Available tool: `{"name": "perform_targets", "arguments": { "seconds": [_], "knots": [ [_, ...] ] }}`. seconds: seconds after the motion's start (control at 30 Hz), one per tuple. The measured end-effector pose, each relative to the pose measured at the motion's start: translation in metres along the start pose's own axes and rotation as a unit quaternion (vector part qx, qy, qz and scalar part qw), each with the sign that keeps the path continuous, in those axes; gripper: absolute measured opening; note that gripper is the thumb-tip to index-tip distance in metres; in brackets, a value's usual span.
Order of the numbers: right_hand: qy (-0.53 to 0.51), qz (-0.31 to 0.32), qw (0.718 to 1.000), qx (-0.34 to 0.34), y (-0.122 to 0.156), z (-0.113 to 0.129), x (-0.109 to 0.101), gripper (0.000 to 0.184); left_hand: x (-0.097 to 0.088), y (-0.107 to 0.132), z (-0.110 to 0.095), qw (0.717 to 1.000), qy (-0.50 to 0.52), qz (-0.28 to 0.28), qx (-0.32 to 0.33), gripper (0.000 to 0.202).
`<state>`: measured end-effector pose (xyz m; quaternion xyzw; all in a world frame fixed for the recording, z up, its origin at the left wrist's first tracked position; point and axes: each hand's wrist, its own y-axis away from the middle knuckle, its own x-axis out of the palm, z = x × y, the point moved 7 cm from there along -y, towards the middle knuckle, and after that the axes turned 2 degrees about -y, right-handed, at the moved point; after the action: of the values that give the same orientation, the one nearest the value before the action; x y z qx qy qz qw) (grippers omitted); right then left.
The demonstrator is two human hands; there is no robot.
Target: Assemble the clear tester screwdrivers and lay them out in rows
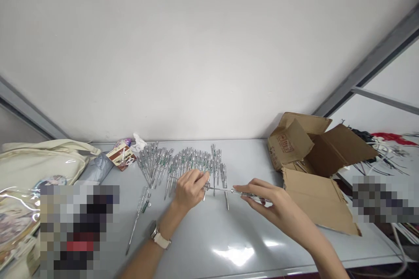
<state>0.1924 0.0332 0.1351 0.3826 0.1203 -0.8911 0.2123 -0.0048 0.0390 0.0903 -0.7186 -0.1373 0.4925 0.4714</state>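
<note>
In the middle of the table, my left hand (191, 189) is closed around a clear-handled screwdriver; its handle end (207, 186) pokes out on the right. My right hand (266, 196) grips another clear-handled screwdriver (250, 195) held nearly level. Its thin metal shaft (221, 189) points left, and the tip reaches the handle end at my left hand. Behind my hands lie many similar screwdrivers (188, 159) in a fanned row, with green parts inside clear handles. Left of my left wrist rests a single screwdriver (135, 218) beside a small green piece (146, 204).
An opened cardboard box (288, 144) stands at the right, one flap (321, 202) spread over the table. Cables (389, 152) lie beyond it. On the left are a cream bag (42, 161), a grey pouch (98, 168), a printed packet (121, 157) and crumpled tissue (140, 143).
</note>
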Motion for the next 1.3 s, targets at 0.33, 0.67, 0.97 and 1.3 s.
{"name": "perform_targets", "arguments": {
  "seconds": [0.33, 0.67, 0.97, 1.3],
  "knots": [
    [0.005, -0.017, 1.0, -0.002, 0.002, 0.003, -0.005, 0.03, 0.001, 0.002, 0.009, 0.998, 0.04, -0.002, -0.051, 0.035],
    [-0.001, -0.003, 1.0, -0.007, 0.001, 0.003, -0.002, 0.028, 0.002, 0.002, 0.007, 0.998, 0.043, 0.003, -0.052, 0.029],
    [0.018, 0.009, 1.0, -0.013, 0.003, 0.004, -0.005, 0.03, 0.005, 0.001, 0.003, 0.998, 0.042, 0.018, -0.031, 0.026],
    [0.052, 0.056, 0.997, 0.007, -0.006, 0.003, 0.01, 0.04, 0.007, 0.002, 0.002, 0.999, 0.012, 0.038, -0.037, 0.031]
  ]
}}
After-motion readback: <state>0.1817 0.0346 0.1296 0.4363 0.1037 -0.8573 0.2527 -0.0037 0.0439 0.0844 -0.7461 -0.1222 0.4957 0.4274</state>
